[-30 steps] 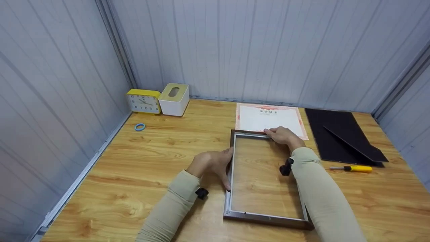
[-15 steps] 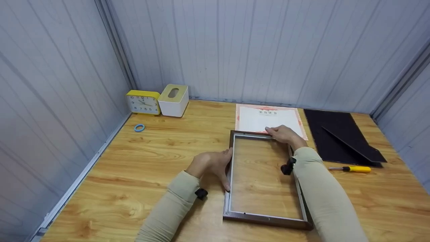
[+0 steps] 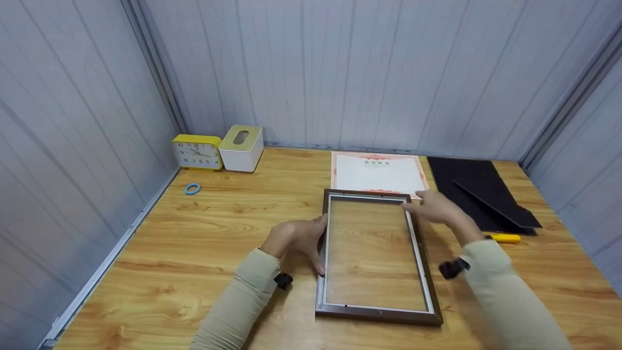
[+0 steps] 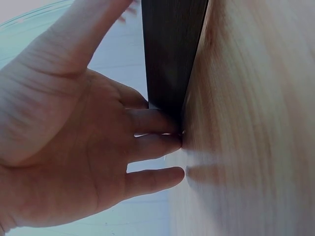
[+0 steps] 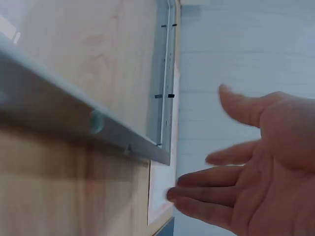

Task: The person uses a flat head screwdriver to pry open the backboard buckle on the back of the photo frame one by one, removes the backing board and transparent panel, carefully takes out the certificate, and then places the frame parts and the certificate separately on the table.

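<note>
A dark brown picture frame [image 3: 379, 317] with a silver inner edge lies on the wooden table, long sides running away from me. Wood grain shows through its opening. My left hand [image 3: 302, 238] rests against the frame's left outer side, thumb toward me. In the left wrist view that hand's fingers [image 4: 152, 181] are stretched out along the dark side of the frame [image 4: 172, 54], low over the tabletop. Beside the far right corner, my right hand [image 3: 437, 209] is spread and holds nothing. The right wrist view shows its palm [image 5: 275, 182] apart from the frame corner [image 5: 165, 155].
Behind the frame lies a certificate [image 3: 374, 175] with a pink-red border. To its right are black boards [image 3: 461, 170] and a yellow-handled screwdriver [image 3: 505, 238], partly hidden. A yellow clock [image 3: 197, 153], tissue box [image 3: 240, 158] and blue ring [image 3: 192, 188] sit back left.
My right hand has left the frame's far edge and moved right and toward me. My left hand stays at the left side. The whole scene has shifted slightly left in view.
</note>
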The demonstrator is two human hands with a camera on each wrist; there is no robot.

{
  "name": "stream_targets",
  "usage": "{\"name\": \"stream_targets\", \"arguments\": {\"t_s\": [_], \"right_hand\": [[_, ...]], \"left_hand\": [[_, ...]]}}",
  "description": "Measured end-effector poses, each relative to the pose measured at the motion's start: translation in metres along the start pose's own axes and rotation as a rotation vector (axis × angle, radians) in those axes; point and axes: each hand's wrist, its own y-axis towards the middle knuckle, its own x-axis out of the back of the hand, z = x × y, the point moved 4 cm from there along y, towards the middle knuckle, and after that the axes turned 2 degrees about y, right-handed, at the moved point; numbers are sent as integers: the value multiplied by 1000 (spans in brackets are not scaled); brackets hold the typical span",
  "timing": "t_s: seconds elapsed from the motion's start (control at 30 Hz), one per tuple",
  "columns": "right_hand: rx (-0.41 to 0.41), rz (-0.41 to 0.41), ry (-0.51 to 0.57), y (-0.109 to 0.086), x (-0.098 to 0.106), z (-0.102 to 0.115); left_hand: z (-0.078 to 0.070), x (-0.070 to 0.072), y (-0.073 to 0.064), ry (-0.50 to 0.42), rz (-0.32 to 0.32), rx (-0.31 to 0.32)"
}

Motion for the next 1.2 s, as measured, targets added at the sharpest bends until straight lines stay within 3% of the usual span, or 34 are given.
{"name": "stream_targets", "arguments": {"t_s": [0.1, 0.23, 0.5, 0.73, 0.93, 1.03, 1.2], "right_hand": [[-58, 18, 99, -26, -10, -12], [-82, 19, 213, -45, -25, -22], [-65, -162, 178, -49, -38, -26], [-81, -233, 214, -53, -44, -27], [-72, -311, 206, -55, -43, -24], [-121, -329, 354, -52, -41, -30], [-205, -308, 893, -49, -44, -48]], "left_hand": [[1, -1, 1, 0, 9, 30], [1, -3, 2, -9, 16, 57], [1, -9, -1, -89, -3, -13], [2, -7, -2, -16, 11, 10], [0, -7, -4, -32, 23, 8], [1, -7, -3, -48, 19, 16], [2, -5, -1, -53, 15, 18]]}}
